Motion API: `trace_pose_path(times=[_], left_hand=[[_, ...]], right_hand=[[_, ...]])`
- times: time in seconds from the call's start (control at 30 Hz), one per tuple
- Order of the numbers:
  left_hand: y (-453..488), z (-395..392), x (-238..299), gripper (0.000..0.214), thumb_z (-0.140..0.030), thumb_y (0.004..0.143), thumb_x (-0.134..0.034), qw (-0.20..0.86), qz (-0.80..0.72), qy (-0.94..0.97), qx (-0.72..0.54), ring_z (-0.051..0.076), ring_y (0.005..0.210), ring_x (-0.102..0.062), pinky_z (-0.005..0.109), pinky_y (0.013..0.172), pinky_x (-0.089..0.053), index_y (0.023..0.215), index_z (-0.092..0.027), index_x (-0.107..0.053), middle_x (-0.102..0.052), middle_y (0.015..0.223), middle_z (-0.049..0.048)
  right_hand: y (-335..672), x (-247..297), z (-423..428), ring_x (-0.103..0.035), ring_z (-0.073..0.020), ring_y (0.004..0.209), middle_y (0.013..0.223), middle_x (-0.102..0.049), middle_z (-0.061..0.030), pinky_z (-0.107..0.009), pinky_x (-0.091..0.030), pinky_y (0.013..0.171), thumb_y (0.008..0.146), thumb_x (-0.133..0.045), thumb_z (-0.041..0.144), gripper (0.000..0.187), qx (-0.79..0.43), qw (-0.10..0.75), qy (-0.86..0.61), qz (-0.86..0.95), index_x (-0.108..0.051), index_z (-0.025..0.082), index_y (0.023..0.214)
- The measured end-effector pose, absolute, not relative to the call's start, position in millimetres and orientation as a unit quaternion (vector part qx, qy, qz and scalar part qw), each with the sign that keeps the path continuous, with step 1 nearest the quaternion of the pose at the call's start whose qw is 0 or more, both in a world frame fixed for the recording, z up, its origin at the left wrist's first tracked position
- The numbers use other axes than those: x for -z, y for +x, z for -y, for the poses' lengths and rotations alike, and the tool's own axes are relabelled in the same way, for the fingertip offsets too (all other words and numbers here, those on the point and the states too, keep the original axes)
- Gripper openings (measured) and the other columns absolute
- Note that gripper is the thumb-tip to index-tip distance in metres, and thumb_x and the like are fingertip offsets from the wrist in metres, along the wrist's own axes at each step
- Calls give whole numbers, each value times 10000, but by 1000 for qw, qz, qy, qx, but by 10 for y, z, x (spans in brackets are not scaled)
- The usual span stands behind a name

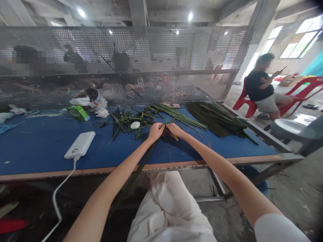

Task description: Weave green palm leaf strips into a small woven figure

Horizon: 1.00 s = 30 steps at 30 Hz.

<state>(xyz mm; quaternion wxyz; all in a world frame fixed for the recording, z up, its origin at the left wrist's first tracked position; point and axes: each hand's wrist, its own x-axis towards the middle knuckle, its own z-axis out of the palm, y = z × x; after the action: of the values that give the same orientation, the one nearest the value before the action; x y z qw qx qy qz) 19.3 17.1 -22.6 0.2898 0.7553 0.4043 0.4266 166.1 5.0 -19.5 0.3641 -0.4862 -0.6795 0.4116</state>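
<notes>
My left hand [156, 131] and my right hand [175, 130] meet over the blue table, both with fingers closed on green palm leaf strips [166, 123]. One long strip [143, 163] trails from beneath my left hand over the table's front edge. Stiff brownish ends poke out below my right hand. Just left of my hands lies a white egg-shaped object [135, 125], beside a tangled heap of cut and folded leaf pieces [123, 120]. Behind my right hand is a loose row of long green strips [180, 115]. My fingers hide the exact crossing of the strips.
A white power bank [80, 144] with a cable lies at left on the table [37, 144]. Behind it are a green box [78, 113] and crumpled white wrapping [99, 105]. A thick leaf stack [217, 119] lies at right. A perforated metal screen [156, 64] closes the back; a person sits beyond, right.
</notes>
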Motion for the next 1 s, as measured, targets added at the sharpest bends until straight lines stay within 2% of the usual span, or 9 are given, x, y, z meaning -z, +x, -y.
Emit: trace_pose_path(times=[0.2,0.4,0.47,0.57,0.67,0.8,0.9,1.0], left_hand=[[202,-200,183,250,-295,869,-556,442,-400,674,-438,174,484,-611,281,512,-506,655,-165,-542,-606,517,10],[233,-101,130,215,-387,899,-535,506,-387,678,-368,166,390,-563,259,410,-442,870,-179,-585,-600,482,-1],[252,-77,93,173,-336,896,-531,526,-385,668,-360,163,392,-561,256,420,-439,862,-177,-589,-606,487,3],[276,-40,20,161,-246,878,-517,549,-390,650,-352,167,411,-576,259,450,-448,749,-165,-568,-620,502,24],[281,-7,-32,235,-209,878,-497,537,-403,661,-335,152,397,-560,244,448,-430,660,-150,-563,-602,474,30],[262,0,-35,283,-166,875,-481,469,-397,695,-374,116,367,-506,217,431,-399,605,-141,-563,-557,429,2],[237,-28,-6,299,-194,868,-507,442,-399,695,-402,114,374,-500,221,436,-409,574,-150,-540,-555,431,-2],[216,-60,28,321,-248,863,-538,430,-401,698,-408,117,382,-504,225,433,-414,555,-162,-520,-561,438,0]], right_hand=[[1697,104,-39,-400,-95,344,383,-431,36,-198,-299,387,960,-383,211,421,-410,389,-491,664,-423,184,542],[1764,68,-31,-379,-82,343,356,-403,49,-189,-313,410,934,-463,214,401,-380,457,-471,651,-390,199,540],[1798,54,-38,-380,-81,359,351,-396,41,-188,-329,432,917,-481,208,420,-384,467,-458,651,-376,199,511],[1851,37,-52,-370,-79,371,355,-384,36,-190,-329,440,902,-492,209,435,-390,498,-465,620,-359,202,488],[1894,28,-68,-362,-82,383,371,-384,35,-190,-329,439,900,-488,215,423,-380,525,-475,595,-353,205,499],[1896,11,-74,-340,-91,379,379,-368,35,-200,-297,408,943,-422,248,402,-415,505,-460,601,-374,205,546],[1855,-4,-60,-262,-86,356,381,-296,64,-207,-245,382,979,-346,280,382,-487,473,-428,596,-410,196,612],[1815,-14,-34,-243,-81,358,392,-290,73,-204,-232,375,960,-356,230,328,-524,465,-418,579,-416,189,640]])
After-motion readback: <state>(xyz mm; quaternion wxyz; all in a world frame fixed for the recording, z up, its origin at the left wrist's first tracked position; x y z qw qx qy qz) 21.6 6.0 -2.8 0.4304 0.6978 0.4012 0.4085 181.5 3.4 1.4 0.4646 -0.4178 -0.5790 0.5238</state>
